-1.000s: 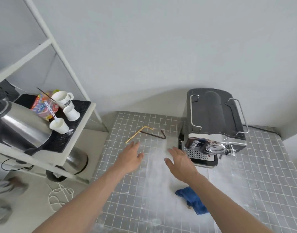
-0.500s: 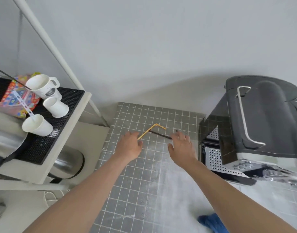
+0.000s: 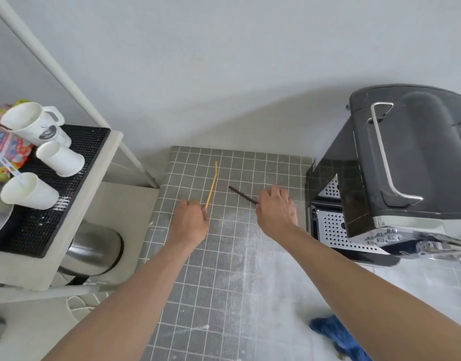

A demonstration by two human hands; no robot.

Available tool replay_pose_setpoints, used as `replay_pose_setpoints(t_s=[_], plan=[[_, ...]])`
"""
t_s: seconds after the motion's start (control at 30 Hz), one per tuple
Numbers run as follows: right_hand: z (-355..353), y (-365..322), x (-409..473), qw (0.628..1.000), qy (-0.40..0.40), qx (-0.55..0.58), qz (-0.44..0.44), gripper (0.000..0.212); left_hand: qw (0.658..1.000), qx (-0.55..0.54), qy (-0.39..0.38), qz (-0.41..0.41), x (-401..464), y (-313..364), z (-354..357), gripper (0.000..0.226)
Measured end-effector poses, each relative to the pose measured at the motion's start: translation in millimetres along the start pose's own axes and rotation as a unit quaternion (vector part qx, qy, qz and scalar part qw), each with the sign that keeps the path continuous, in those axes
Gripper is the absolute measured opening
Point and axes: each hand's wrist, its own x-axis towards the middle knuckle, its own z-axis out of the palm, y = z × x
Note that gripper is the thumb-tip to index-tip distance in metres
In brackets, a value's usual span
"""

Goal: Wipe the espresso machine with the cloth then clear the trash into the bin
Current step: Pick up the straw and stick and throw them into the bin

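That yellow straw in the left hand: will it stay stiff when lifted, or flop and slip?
The yellow straw is thin and already curves near its far end, so it probably flexes rather than stays rigid. It looks very light, so lifting should be easy. The left hand pinches only its near tip, so the long free end may swing or slip out.

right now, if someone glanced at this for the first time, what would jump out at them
Two bare arms reach up the middle of the grey tiled counter, the left hand pinching a yellow straw and the right hand a dark brown straw. At the right edge looms the black and chrome espresso machine. White paper cups lie tipped on the left shelf, and a blue cloth sits crumpled at the bottom.
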Motion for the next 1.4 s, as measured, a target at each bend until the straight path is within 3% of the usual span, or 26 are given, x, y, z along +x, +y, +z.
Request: replay_pose_setpoints(t_s=[0.2, 0.37, 0.63, 0.8, 0.93, 1.17, 1.4], plan=[[0.8, -0.6, -19.7, 0.998, -0.01, -0.052, -0.028, 0.029, 0.995, 0.074, -0.07, -0.005, -18.6, 10.0, -9.7, 0.045], [-2.5, 7.4, -40.3, 0.997, -0.015, -0.057, -0.041, 0.037, 0.995, 0.018, -0.092, -0.036, -46.6, 12.9, -5.0, 0.051], [-30.2, 24.1, -105.0, 0.997, 0.048, 0.031, -0.044, 0.026, 0.989, -0.116, -0.064, -0.069, -119.9, 34.3, -5.5, 0.042], [-56.0, 69.6, -190.8, 0.995, 0.053, 0.084, -0.012, 0.021, 0.976, -0.186, -0.076, -0.082, -203.5, 93.0, -13.3, 0.026], [-68.0, 120.3, -256.9, 0.994, 0.04, 0.098, 0.02, 0.004, 0.966, -0.232, -0.072, -0.092, -266.2, 143.8, -8.6, 0.014], [-74.6, 243.3, -384.5, 0.984, 0.079, 0.129, 0.094, 0.01, 0.965, -0.243, -0.095, -0.036, -373.7, 235.4, 27.8, 0.006], [-51.8, 371.2, -535.1, 0.942, 0.142, 0.224, 0.206, 0.012, 0.952, -0.253, -0.159, 0.069, -474.7, 328.6, 96.1, 0.008]])
